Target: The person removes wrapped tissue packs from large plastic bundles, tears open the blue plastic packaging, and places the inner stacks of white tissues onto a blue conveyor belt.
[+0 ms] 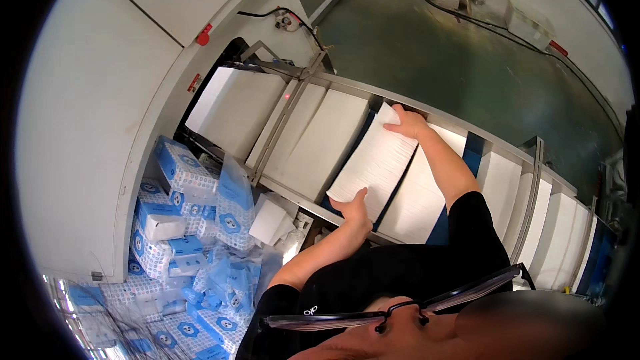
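Observation:
A stack of white tissue sheets [377, 155] lies crosswise on a blue conveyor belt [475, 153], between metal side rails. My left hand [353, 211] grips its near end, thumb on top and the other fingers mostly hidden. At the far end, beside the far rail, my right hand [408, 124] clasps the stack, its thumb and fingers bent over the edge. Close on the right, partly behind my right forearm, is another white stack [417, 197]. More white stacks [333, 123] sit to the left, with a narrow strip of blue belt in between.
A large white machine housing [87, 120] with a red knob [204, 35] stands at left. Blue-and-white printed tissue packs [193, 320] and plastic film pile up below it. Loose white sheets [270, 221] lie by the near rail [293, 195]. Green floor [427, 60] stretches beyond the conveyor.

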`<action>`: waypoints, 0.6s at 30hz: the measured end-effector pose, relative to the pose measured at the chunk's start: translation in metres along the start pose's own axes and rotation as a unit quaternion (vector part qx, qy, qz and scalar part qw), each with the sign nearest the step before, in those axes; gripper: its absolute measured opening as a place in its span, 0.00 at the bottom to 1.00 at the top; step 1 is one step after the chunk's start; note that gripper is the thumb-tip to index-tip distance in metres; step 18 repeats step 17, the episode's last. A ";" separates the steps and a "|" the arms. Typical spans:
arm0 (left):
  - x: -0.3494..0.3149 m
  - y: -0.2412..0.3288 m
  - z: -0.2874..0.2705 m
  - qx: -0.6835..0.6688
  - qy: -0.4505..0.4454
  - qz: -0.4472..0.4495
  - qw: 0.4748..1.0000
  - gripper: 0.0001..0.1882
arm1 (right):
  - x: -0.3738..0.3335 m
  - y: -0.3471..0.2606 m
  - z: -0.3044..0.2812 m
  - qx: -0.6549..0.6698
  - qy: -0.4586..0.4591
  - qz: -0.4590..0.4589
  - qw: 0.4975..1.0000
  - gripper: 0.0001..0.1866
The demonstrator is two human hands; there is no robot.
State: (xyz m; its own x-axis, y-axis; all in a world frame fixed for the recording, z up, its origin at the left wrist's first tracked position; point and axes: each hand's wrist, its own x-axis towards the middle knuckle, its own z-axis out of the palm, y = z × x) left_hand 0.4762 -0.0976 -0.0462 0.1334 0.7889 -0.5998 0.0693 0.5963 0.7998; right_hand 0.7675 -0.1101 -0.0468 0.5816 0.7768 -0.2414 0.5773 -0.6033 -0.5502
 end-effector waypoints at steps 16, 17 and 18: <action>-0.013 0.049 -0.192 0.292 -0.422 -0.033 0.858 0.33 | -0.186 -0.069 0.075 0.080 0.252 -0.291 0.919 0.28; -0.014 0.042 -0.218 0.291 -0.405 0.001 0.867 0.34 | -0.194 -0.081 0.088 0.082 0.210 -0.304 0.926 0.29; -0.014 0.042 -0.218 0.291 -0.405 0.001 0.867 0.34 | -0.194 -0.081 0.088 0.082 0.210 -0.304 0.926 0.29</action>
